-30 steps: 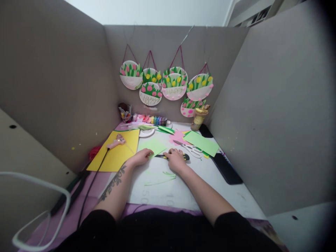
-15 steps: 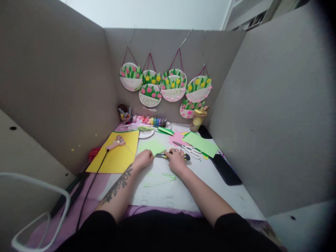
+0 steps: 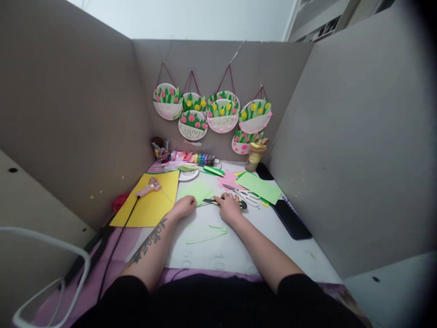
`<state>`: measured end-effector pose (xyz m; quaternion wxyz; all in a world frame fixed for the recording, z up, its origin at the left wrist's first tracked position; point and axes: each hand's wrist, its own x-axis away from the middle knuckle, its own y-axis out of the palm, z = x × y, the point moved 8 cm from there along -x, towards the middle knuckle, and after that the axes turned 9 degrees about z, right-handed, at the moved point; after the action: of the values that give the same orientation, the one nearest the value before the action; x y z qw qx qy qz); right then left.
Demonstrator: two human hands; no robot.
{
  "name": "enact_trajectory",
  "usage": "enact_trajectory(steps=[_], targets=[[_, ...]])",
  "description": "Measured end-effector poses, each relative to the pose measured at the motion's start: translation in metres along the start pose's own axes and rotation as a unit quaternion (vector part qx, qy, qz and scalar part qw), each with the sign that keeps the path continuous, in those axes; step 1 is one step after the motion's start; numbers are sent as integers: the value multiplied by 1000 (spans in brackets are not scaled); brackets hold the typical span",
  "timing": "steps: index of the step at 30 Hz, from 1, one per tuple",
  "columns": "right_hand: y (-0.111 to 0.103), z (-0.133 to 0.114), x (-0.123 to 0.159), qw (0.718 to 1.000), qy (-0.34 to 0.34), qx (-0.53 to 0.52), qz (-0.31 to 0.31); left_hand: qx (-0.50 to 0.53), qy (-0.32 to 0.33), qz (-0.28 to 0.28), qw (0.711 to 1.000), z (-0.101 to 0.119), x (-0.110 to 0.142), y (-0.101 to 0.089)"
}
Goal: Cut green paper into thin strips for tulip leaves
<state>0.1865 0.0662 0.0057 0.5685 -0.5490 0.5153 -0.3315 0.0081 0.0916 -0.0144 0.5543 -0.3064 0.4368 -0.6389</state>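
Observation:
My left hand (image 3: 186,207) is closed, its fingertips pinched at the lower edge of a light green sheet of paper (image 3: 202,190). A thin pale green paper strip (image 3: 202,204) appears to run from those fingers towards the blade beside them. My right hand (image 3: 229,206) is closed over a black and yellow utility knife (image 3: 242,205), which lies nearly level just above the table, blade out to the left. Nearer my body are several curled thin green paper strips (image 3: 206,236) on the white table cover (image 3: 235,250).
A pink glue gun (image 3: 150,187) rests on yellow sheets (image 3: 133,212) at left. Scissors (image 3: 242,193), green sheets (image 3: 261,187) and a black phone (image 3: 292,219) are at right. Paint pots (image 3: 201,159) stand behind. Paper-plate flower baskets (image 3: 223,120) hang on the grey partition (image 3: 287,68).
My left hand has drawn slightly left, so the gap between it and the knife blade is wider. My right hand stays on the knife. The view has shifted a little.

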Motion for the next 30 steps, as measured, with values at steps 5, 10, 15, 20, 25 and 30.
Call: enact_trajectory(steps=[5,10,15,20,25,30], targets=[[7,-24,0,998,-59,-5,-11,52,11,-5,999,-8,-2,5],[10,-28,-2,997,-73,-14,-10,110,50,-20,992,-10,1,5],[11,-30,-6,997,-80,-9,-16,100,109,-44,988,-2,4,4],[9,-31,-7,996,-91,-8,-18,54,111,-60,991,-1,2,8],[8,-29,-6,996,-89,-3,-17,39,115,-56,991,1,1,7],[6,-32,-2,995,-101,-17,14,22,129,-58,990,2,5,7]])
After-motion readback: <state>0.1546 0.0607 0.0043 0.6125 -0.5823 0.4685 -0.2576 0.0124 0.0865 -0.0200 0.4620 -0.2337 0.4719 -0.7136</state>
